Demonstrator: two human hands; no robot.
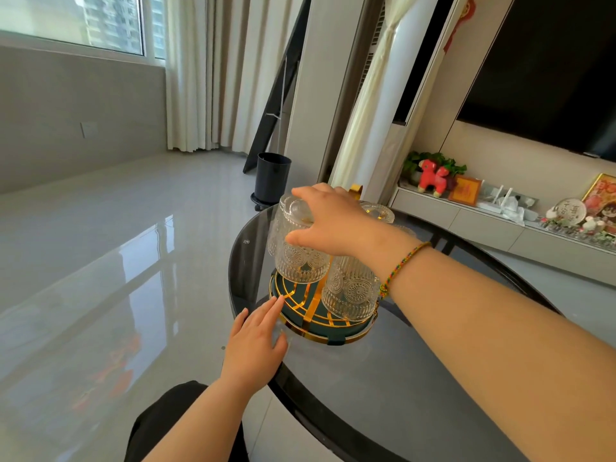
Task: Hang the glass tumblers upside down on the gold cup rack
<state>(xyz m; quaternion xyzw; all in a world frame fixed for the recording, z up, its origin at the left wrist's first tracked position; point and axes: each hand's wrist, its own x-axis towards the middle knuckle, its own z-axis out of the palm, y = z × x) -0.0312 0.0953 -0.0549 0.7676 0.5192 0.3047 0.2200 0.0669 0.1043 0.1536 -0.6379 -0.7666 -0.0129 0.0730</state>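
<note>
The gold cup rack [301, 306] with a dark green base stands on the round dark glass table [383, 378]. My right hand [328, 221] grips an embossed glass tumbler [296, 258] held upside down over the rack's left side. A second tumbler [350, 288] hangs upside down at the front right. Another tumbler [378, 211] shows behind my wrist. My left hand [256, 341] lies flat on the table, fingers apart, its fingertips touching the rack's gold rim.
A black cylindrical bin [271, 178] stands on the glossy floor beyond the table. To the right runs a low TV cabinet [500, 221] with a red toy horse [431, 176], frames and ornaments. The table's left edge [233, 295] is close to the rack.
</note>
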